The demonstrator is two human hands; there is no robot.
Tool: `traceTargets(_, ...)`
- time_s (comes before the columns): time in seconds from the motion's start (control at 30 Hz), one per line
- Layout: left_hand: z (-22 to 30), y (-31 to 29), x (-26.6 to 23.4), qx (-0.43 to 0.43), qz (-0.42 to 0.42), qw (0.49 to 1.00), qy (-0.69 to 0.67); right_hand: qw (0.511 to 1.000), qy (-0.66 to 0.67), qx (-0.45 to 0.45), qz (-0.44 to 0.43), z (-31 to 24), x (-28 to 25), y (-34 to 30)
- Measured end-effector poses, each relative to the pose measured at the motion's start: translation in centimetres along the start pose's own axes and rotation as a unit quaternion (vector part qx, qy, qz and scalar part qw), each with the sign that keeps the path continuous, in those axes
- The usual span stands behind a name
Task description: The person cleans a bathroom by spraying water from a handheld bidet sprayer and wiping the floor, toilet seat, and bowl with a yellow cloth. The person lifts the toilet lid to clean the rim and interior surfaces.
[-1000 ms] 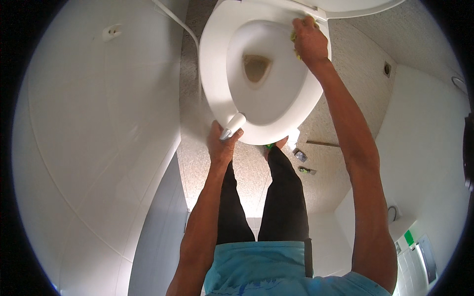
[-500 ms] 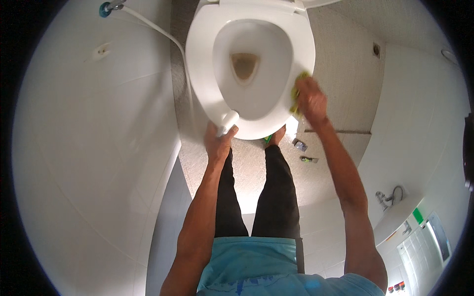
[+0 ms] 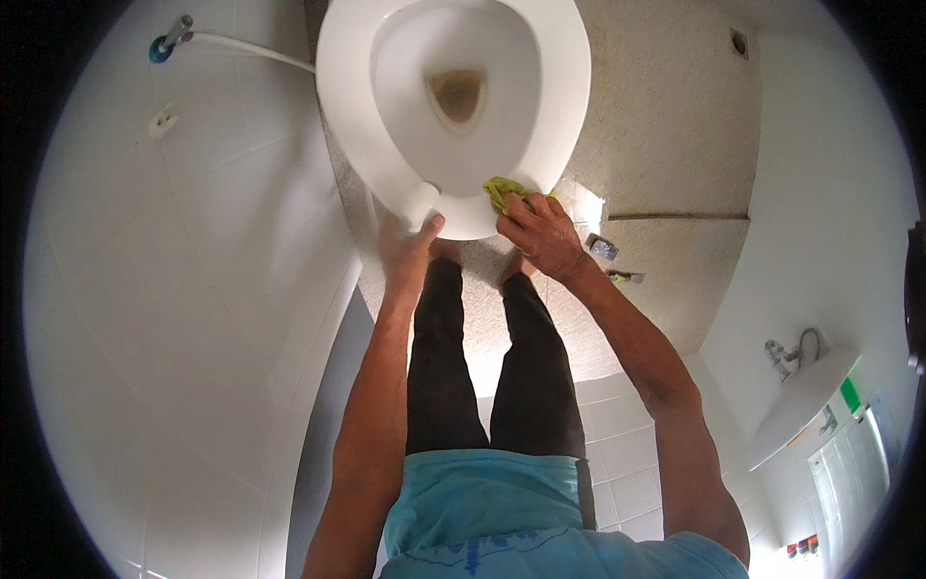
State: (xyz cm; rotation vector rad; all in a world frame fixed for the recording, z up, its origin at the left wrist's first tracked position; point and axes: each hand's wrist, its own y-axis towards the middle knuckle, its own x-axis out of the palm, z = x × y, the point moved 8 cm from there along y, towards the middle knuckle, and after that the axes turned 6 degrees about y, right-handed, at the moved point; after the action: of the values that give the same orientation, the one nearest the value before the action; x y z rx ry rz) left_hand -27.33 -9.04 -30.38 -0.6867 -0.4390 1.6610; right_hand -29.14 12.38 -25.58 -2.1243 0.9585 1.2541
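Observation:
My right hand (image 3: 546, 234) is closed on a yellow-green cloth (image 3: 505, 191) and presses it on the front right rim of the white toilet seat (image 3: 564, 92). At the front left of the seat my left hand (image 3: 410, 253) grips a white rounded cylindrical piece (image 3: 420, 205), thumb on its near end. The fingers of that hand are blurred and partly hidden, and I cannot tell whether the piece is fixed to the seat. Brownish water (image 3: 456, 95) stands at the bottom of the bowl.
A small dark packet-like item (image 3: 603, 247) and a green-handled tool (image 3: 625, 277) lie on the floor right of my feet. A valve (image 3: 174, 41) with a white hose is on the left wall. At the lower right is a washbasin (image 3: 803, 410); a floor drain (image 3: 739, 43) sits far right.
My right hand has moved the cloth left and nearer along the rim, from the right side to the front. The view has shifted; my left hand stays at the white piece.

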Motion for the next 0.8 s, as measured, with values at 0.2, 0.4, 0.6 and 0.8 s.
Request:
traceTargets(0.2, 0.4, 0.0, 0.4, -0.08, -0.008, 0.996, 0.043, 0.975, -0.041, 0.138, 0.172, 10.4, -5.7, 3.5)
traceTargets(0.4, -0.7, 0.2, -0.2, -0.12, 0.018, 0.989, 0.085, 0.994, -0.027, 0.031, 0.105, 4.1, -0.5, 2.5)
traceTargets(0.6, 0.2, 0.1, -0.3, -0.115, 0.001, 0.985, 0.13, 0.995, -0.001, -0.005, 0.099, 2.5, -0.2, 2.2)
traceTargets(0.8, 0.3, 0.2, -0.4, -0.098, 0.023, 0.987, 0.122, 0.931, 0.046, 0.231, 0.28, 16.4, -8.0, 5.4)
